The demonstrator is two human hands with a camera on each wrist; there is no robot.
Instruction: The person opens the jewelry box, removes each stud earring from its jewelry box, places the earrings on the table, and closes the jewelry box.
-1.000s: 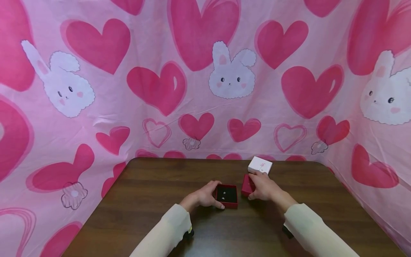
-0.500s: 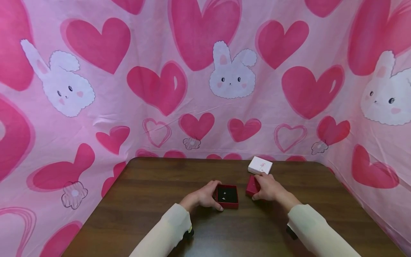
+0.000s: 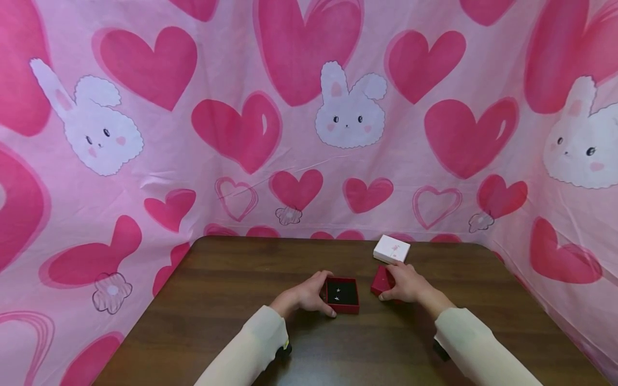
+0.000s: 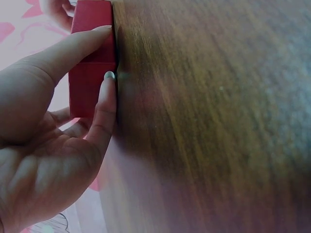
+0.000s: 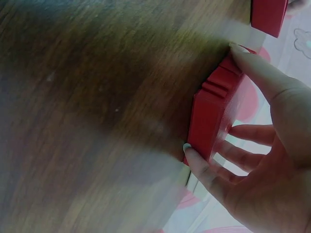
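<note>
In the head view my left hand [image 3: 306,295] grips the left side of an uncovered red jewelry box [image 3: 346,309]. Its black insert [image 3: 346,300] bears two small silvery star-shaped pieces, perhaps stud earrings [image 3: 338,290]. The left wrist view shows thumb and fingers on the red side walls [image 4: 91,90]. To the right, my right hand [image 3: 410,284] holds the red box lid [image 3: 380,280] by its edges, turned at a slant; the palm hides part of it. In the right wrist view, the lid [image 5: 206,114] rests on or just above the wood, with a ridged band along one side.
A white box [image 3: 391,248] with a pink print stands just behind the right hand, near the back edge of the brown wooden table [image 3: 241,268]. Pink cloth [image 3: 294,155] with hearts and rabbits hangs behind and at both sides.
My right hand has shifted the red lid to the right, away from the jewelry box, and it has turned slightly. The left hand and jewelry box have hardly moved.
</note>
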